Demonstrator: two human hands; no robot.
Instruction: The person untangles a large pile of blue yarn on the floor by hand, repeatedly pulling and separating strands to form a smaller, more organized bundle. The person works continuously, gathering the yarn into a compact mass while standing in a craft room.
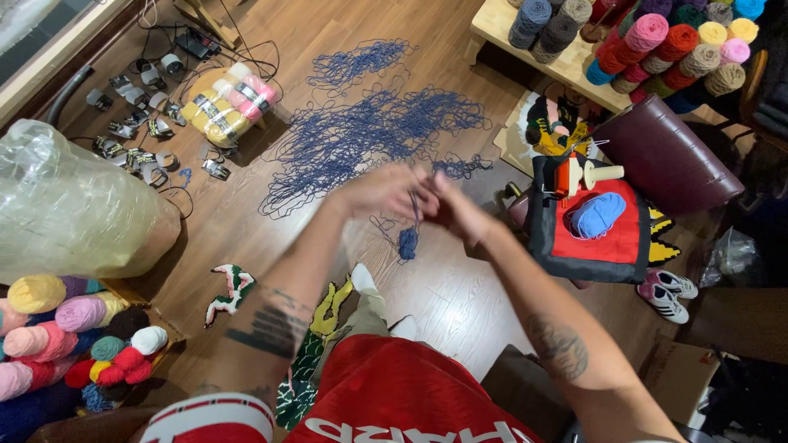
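My left hand point(382, 190) and my right hand point(458, 209) meet in the middle of the view, both pinching a strand of dark blue yarn. A small wound clump of that yarn point(408, 242) hangs just below my fingers. Beyond my hands a large loose tangle of the same blue yarn point(361, 131) is spread over the wooden floor. Both hands are slightly blurred.
A big clear plastic bag point(74, 205) lies at left above a pile of coloured yarn balls point(66, 336). More yarn balls point(657, 41) sit on a low wooden table at top right. A light blue skein point(597, 215) rests on red fabric; white sneakers point(669, 293) are nearby.
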